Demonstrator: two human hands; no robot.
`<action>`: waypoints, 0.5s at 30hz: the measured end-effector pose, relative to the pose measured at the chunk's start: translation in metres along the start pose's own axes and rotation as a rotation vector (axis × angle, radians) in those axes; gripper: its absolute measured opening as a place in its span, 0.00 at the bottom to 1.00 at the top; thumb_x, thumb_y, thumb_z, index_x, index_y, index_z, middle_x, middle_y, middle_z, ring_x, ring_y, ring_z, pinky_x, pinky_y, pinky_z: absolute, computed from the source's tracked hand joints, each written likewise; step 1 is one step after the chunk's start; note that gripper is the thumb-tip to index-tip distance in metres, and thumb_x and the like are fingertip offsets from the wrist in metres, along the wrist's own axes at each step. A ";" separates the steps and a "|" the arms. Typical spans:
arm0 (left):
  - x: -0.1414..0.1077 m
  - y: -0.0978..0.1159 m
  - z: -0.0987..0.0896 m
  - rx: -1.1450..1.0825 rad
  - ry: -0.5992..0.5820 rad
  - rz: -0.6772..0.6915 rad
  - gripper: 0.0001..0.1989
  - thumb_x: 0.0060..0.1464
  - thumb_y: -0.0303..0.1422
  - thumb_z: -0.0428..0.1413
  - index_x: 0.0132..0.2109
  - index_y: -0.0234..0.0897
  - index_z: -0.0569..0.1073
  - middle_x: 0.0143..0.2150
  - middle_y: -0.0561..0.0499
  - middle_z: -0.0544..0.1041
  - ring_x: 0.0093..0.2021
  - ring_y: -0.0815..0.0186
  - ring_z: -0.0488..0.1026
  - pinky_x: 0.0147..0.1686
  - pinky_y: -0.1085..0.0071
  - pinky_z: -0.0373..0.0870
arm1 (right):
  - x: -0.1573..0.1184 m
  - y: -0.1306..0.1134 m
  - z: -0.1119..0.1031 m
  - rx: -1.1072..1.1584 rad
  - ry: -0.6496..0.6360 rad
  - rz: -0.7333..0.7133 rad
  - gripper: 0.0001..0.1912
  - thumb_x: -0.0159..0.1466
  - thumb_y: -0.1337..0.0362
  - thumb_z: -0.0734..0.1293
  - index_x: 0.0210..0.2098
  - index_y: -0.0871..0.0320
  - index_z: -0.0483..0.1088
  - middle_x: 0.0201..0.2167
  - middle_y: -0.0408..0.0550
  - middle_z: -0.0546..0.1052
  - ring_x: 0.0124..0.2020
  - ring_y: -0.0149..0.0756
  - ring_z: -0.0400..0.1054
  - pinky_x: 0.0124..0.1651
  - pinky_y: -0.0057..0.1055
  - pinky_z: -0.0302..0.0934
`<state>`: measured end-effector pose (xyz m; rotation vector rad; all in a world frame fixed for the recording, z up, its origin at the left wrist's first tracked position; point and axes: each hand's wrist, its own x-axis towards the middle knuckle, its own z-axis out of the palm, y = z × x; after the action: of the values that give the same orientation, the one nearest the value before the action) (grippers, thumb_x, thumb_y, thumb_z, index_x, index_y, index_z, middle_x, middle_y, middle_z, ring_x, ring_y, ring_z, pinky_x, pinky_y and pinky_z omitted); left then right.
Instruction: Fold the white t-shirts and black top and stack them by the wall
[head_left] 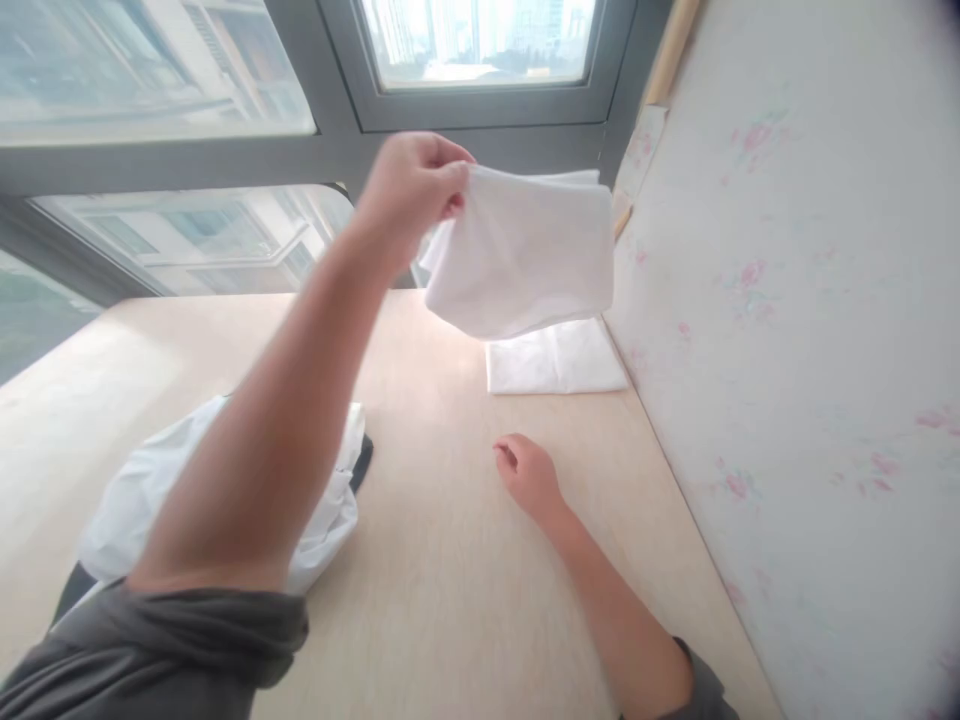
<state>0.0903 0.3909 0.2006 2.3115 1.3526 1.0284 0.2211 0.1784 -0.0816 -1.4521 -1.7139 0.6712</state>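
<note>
My left hand (420, 195) is raised and pinches the upper left corner of a folded white cloth (532, 250). The cloth hangs in the air above the far right part of the table. Below and behind it, a second folded white cloth (559, 365) lies flat beside the wall. My right hand (527, 475) is over the table, in front of the flat cloth and apart from it. Its fingers are curled into a loose fist, and nothing shows in them. At the left, partly hidden by my left forearm, lies a crumpled heap of white fabric (142, 500) with dark parts.
The pale wooden table (435, 600) reaches to the grey window frame (480, 115) at the back. A wall with flowered paper (810, 350) borders it on the right. Buildings show through the window panes.
</note>
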 end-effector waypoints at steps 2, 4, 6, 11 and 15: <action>-0.010 -0.007 -0.047 0.094 -0.053 -0.024 0.12 0.62 0.31 0.52 0.49 0.26 0.72 0.40 0.52 0.74 0.43 0.72 0.71 0.50 0.68 0.68 | -0.001 0.000 0.000 -0.003 0.001 0.003 0.09 0.66 0.66 0.60 0.36 0.57 0.73 0.33 0.47 0.78 0.33 0.33 0.69 0.37 0.28 0.57; -0.024 -0.013 -0.083 0.283 -0.085 -0.086 0.12 0.55 0.34 0.58 0.39 0.24 0.74 0.33 0.55 0.72 0.47 0.69 0.70 0.57 0.61 0.64 | -0.001 0.001 0.000 -0.010 -0.001 0.001 0.10 0.65 0.66 0.60 0.36 0.57 0.73 0.34 0.47 0.78 0.32 0.33 0.69 0.38 0.28 0.57; -0.042 -0.014 -0.110 0.493 -0.048 -0.147 0.18 0.54 0.41 0.58 0.36 0.24 0.75 0.29 0.58 0.69 0.45 0.70 0.69 0.58 0.59 0.63 | -0.001 0.002 0.000 -0.011 -0.006 0.001 0.10 0.65 0.65 0.60 0.36 0.57 0.73 0.34 0.47 0.78 0.32 0.34 0.69 0.38 0.29 0.58; -0.100 -0.003 -0.155 0.659 0.225 -0.192 0.31 0.60 0.50 0.47 0.47 0.22 0.75 0.30 0.60 0.67 0.36 0.77 0.68 0.48 0.67 0.68 | -0.003 0.004 -0.002 -0.003 -0.013 -0.002 0.10 0.65 0.64 0.60 0.36 0.57 0.74 0.33 0.47 0.78 0.32 0.34 0.70 0.38 0.30 0.59; -0.142 -0.011 -0.186 0.757 0.142 -0.300 0.27 0.63 0.47 0.45 0.48 0.25 0.76 0.29 0.61 0.70 0.42 0.73 0.69 0.54 0.67 0.66 | -0.004 0.005 -0.004 -0.011 -0.026 -0.012 0.11 0.65 0.63 0.60 0.36 0.56 0.74 0.33 0.48 0.78 0.32 0.35 0.70 0.38 0.31 0.59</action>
<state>-0.0898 0.2562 0.2642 2.3958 2.3813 0.6565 0.2273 0.1753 -0.0839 -1.4456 -1.7476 0.6774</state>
